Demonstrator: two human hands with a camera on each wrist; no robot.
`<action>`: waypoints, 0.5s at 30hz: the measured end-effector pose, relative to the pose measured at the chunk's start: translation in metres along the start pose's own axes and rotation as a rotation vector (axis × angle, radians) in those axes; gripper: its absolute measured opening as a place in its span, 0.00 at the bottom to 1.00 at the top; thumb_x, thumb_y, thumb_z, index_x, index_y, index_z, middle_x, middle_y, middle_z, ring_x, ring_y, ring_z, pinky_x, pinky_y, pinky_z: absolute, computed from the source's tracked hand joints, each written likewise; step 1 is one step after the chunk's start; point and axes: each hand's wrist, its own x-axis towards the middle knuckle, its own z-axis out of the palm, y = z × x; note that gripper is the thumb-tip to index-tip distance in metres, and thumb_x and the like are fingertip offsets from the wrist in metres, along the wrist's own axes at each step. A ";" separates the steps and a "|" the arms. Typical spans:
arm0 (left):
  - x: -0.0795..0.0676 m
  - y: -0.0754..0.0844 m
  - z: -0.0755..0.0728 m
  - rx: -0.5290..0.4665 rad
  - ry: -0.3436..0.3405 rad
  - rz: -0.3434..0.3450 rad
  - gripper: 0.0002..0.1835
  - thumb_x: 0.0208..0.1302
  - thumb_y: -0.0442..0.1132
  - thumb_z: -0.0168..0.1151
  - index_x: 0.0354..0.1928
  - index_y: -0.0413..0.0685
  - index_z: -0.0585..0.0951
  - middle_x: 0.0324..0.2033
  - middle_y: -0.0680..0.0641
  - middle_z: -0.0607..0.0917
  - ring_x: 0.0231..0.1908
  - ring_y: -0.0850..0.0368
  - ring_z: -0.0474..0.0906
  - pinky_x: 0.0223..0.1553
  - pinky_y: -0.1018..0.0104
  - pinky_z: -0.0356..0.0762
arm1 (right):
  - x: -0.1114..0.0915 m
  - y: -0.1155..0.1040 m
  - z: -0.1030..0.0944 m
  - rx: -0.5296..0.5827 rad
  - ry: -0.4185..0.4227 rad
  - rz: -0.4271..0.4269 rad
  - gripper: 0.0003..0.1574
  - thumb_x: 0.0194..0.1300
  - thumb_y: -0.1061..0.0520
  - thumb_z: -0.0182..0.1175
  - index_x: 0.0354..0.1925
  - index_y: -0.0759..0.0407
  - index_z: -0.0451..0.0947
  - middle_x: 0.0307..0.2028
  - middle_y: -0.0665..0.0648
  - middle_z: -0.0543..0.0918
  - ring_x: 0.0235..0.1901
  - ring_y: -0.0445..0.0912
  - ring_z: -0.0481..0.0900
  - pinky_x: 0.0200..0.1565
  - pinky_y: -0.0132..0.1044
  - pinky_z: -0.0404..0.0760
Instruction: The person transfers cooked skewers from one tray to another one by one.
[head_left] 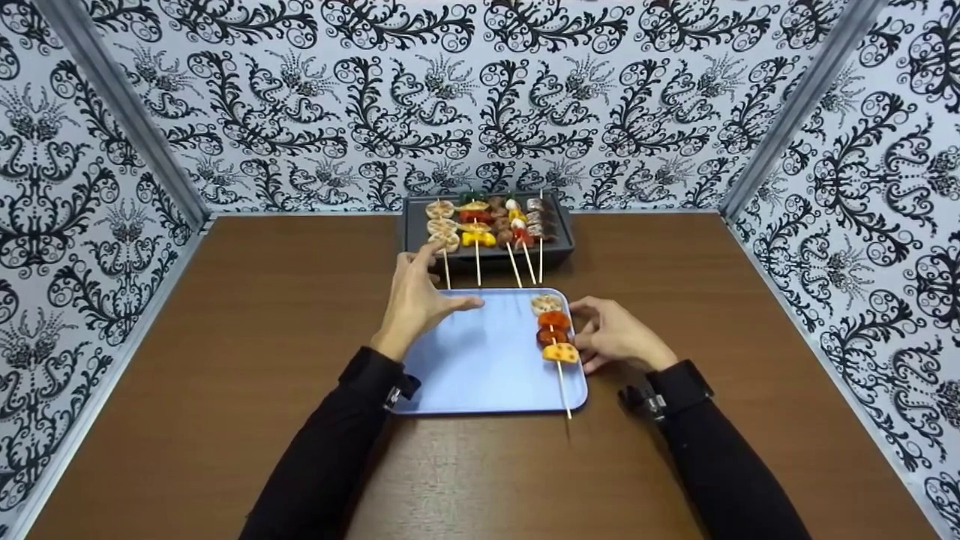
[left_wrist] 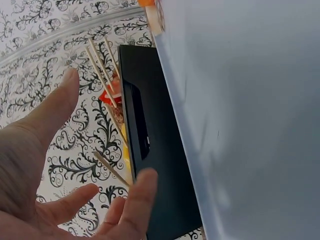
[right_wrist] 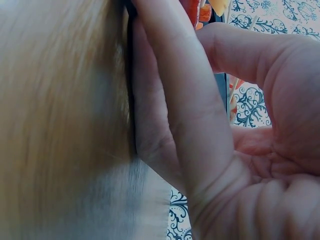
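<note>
My left hand (head_left: 416,296) hovers over the upper left of a light blue tray (head_left: 480,360), thumb spread from the fingers, holding nothing. Its fingertips overlap the leftmost skewer (head_left: 442,229), which carries pale round slices, in the head view. The left wrist view shows the left fingers (left_wrist: 140,200) in front of the dark grill's side. At the tray's right rim my right hand (head_left: 619,334) grips the edge with curled fingers. Beside it on the tray lies a skewer of mixed pieces (head_left: 555,337), its stick sticking out past the near rim.
Behind the tray stands a black tabletop grill (head_left: 415,225) bearing several skewers, their sticks pointing towards me. Everything sits on a brown wooden table (head_left: 285,300). Patterned walls (head_left: 465,90) with metal corner posts enclose the back and both sides.
</note>
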 end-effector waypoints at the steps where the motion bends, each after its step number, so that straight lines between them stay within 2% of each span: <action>1: 0.001 -0.001 0.000 -0.007 -0.001 -0.002 0.62 0.30 0.65 0.83 0.73 0.61 0.65 0.57 0.42 0.72 0.45 0.53 0.77 0.45 0.60 0.82 | 0.000 0.000 0.000 0.000 -0.004 -0.005 0.41 0.62 0.67 0.63 0.71 0.57 0.61 0.36 0.67 0.84 0.27 0.55 0.87 0.31 0.52 0.89; 6: 0.007 -0.006 0.001 -0.072 0.006 -0.006 0.55 0.37 0.64 0.81 0.70 0.58 0.70 0.48 0.46 0.82 0.45 0.48 0.82 0.47 0.59 0.82 | -0.001 0.000 0.000 0.015 -0.023 -0.023 0.41 0.61 0.68 0.62 0.70 0.60 0.60 0.34 0.66 0.84 0.27 0.55 0.87 0.32 0.52 0.89; 11: 0.010 -0.009 -0.001 -0.153 0.010 -0.054 0.43 0.46 0.56 0.80 0.66 0.54 0.74 0.44 0.46 0.86 0.39 0.54 0.87 0.44 0.62 0.86 | 0.000 0.001 -0.001 0.015 -0.024 -0.022 0.41 0.62 0.68 0.63 0.70 0.60 0.60 0.34 0.66 0.84 0.27 0.55 0.87 0.32 0.52 0.89; 15: 0.012 -0.013 -0.002 -0.190 0.001 -0.082 0.35 0.51 0.53 0.79 0.62 0.53 0.78 0.42 0.48 0.89 0.39 0.56 0.87 0.43 0.63 0.86 | 0.001 0.001 -0.001 0.013 -0.025 -0.021 0.41 0.62 0.68 0.63 0.70 0.60 0.60 0.35 0.66 0.84 0.27 0.56 0.87 0.32 0.52 0.89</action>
